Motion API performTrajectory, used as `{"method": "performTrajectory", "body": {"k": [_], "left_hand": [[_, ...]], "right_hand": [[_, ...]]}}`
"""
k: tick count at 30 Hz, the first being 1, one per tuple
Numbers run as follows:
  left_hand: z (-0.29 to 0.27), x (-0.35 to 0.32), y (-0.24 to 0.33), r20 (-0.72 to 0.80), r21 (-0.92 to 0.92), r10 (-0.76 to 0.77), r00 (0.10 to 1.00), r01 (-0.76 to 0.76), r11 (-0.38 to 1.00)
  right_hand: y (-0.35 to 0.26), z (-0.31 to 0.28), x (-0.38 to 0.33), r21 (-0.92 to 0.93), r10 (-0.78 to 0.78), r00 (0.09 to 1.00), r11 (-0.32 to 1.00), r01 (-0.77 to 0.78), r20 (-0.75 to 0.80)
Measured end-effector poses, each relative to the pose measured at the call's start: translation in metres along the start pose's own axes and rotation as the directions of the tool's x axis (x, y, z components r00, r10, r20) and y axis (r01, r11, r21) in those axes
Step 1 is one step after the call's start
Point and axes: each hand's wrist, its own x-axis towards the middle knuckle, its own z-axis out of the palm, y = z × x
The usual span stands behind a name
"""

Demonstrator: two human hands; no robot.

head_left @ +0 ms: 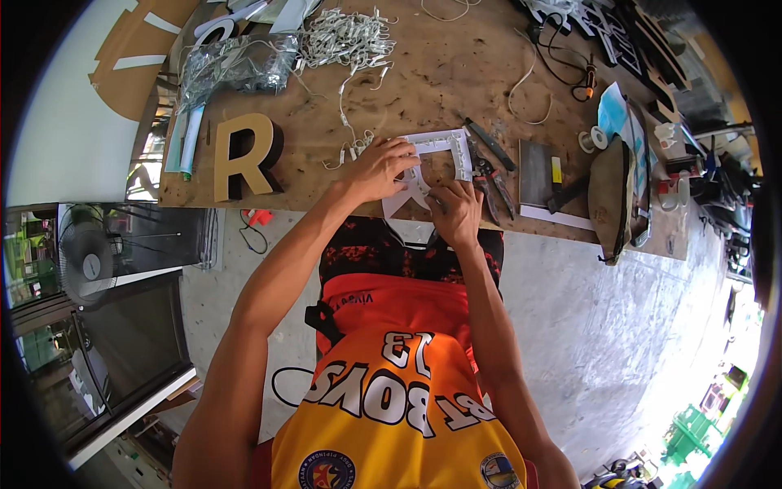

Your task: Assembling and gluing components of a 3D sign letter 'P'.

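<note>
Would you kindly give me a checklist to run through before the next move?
Left hand on the white letter-shaped frame: ok, at its left side.
Right hand on the frame: ok, lower right.
Frame fully on the brown wooden table: not ok, lower end overhangs.
Black-and-red pliers nearby: ok, lying right of the frame.
Tangled white module string joined to the frame: cannot tell, left hand blocks view.

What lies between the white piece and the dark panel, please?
In the head view, pliers and a slim tool lie between the white piece and panel.
</note>
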Motion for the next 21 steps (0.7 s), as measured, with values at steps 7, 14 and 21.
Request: {"method": "performTrajectory", "body": {"k": [7, 14, 21], "left_hand": [[0.009, -0.035, -0.002, -0.199, -0.054, -0.179, 0.964, 0.172, 0.984], [-0.011, -0.042, 0.018, 0.075, -0.236, -0.438, 0.896, 0.443, 0.865], [-0.005, -0.044, 0.04, -0.037, -0.169, -0.438, 0.898, 0.427, 0.888]], "right_hand": [[-0.002, -0.005, 0.003, -0.096, -0.074, 0.997, 0.992, 0.076, 0.023], [-0.012, 0.001, 0.0, -0.142, 0.028, 0.999, 0.99, -0.025, 0.017], [-0.031, 0.002, -0.018, -0.02, -0.036, 0.988, 0.999, 0.033, -0.151]]}}
